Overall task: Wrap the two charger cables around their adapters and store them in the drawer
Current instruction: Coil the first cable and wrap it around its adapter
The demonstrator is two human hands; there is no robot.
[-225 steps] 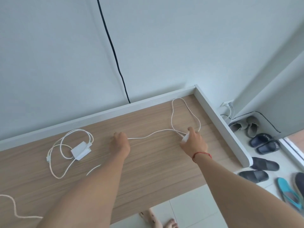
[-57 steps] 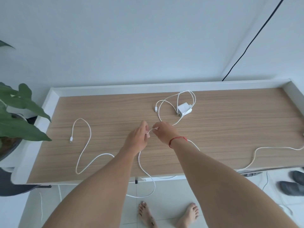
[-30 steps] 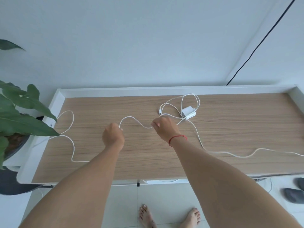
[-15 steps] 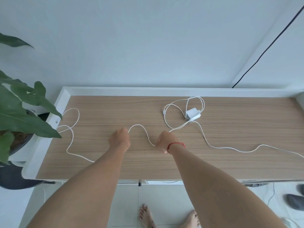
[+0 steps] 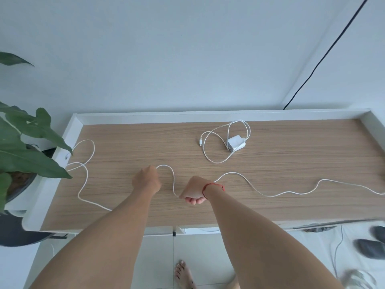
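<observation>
— On the wood-grain table with the raised white rim (image 5: 291, 207), what do the two hands have hold of?
— One long white charger cable (image 5: 173, 181). The left hand (image 5: 145, 181) is balled into a fist around it, knuckles up. The right hand (image 5: 193, 191), a red string bracelet (image 5: 213, 185) at its wrist, is turned so its curled fingers (image 5: 192, 200) face the camera, and it grips the same cable. A short arch of slack stands between the two fists.
— And the rest of that cable?
— From under the left forearm it snakes to the table's left rim and lies there in loose loops, just beside the leaves of a green potted plant (image 5: 31, 163). To the right it wavers across the wood and leaves the frame.
— The second charger?
— A white square adapter (image 5: 236, 143) lies near the back rim, well apart from both hands, prongs showing. Its own short white cable (image 5: 216, 163) is loosely looped around and beside it, not wound on.
— Anything else?
— A black cord (image 5: 325, 53) slants down the pale wall. Below the table's front edge are a bare foot (image 5: 184, 274) on white tiles and dark slippers (image 5: 370, 247).
</observation>
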